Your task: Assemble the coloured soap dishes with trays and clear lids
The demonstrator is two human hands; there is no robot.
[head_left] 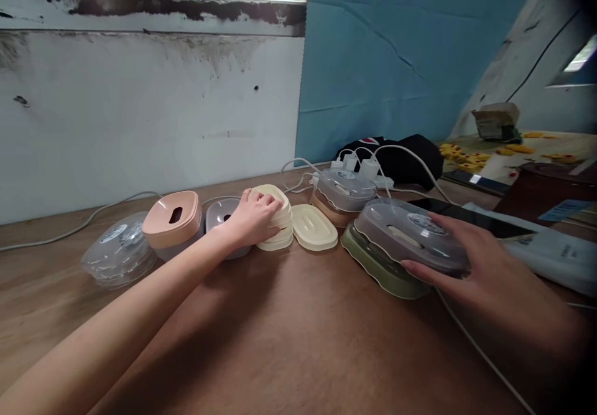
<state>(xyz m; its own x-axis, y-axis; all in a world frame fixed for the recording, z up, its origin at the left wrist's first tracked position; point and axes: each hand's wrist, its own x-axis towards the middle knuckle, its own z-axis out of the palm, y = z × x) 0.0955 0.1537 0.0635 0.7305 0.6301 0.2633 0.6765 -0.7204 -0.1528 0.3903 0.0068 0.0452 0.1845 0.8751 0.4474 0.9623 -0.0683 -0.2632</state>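
Observation:
Over a stack of cream plastic trays [283, 228], my left hand [254, 216] curls its fingers around the top and near side. A single cream tray [316, 227] lies flat just right of the stack. My right hand [471, 259] grips the right end of a grey slotted box in a clear plastic cover [396, 231], thumb at the near side and fingers over the far side. That box rests on a green covered box [396, 281]. Partly hidden behind my left wrist stands a grey slotted container [217, 213]. A peach slotted lid [172, 219] tops the container beside it.
Clear plastic covers [120, 253] are stacked at the far left. Another grey covered box [347, 188] sits on a brown one [331, 209], near white chargers [361, 165] and cables. A dark flat device [471, 216] and a white package [555, 250] lie at right.

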